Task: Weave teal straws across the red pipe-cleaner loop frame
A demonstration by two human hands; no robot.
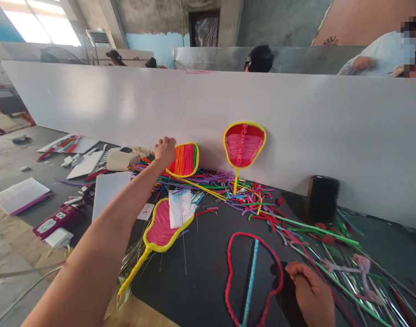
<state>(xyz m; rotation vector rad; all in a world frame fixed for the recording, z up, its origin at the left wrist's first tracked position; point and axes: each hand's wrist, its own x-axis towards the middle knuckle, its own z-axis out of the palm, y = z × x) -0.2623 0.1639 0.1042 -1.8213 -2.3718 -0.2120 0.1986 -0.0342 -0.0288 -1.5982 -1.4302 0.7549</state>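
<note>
My left hand (165,151) is stretched out to the white board, its fingers curled over the left edge of an orange and pink pipe-cleaner fan (184,160) with a yellow rim. Low on the right, my right hand (311,290) has its fingers curled in by the thumb. Its fingertips are just beside a curved red pipe-cleaner frame (229,268) with a light blue strip (252,277) up its middle. Whether they touch it or pinch something small is hidden. Between my arms lies a pink fan (160,229) with a yellow rim and handle, partly under white paper (180,209).
A red and pink fan (245,145) leans on the white board (126,104). Loose pipe cleaners (242,195) pile along its foot. A black phone-like object (323,199) stands right. Paper, a maroon box (56,221) and a white charger (59,237) lie left. People are behind the board.
</note>
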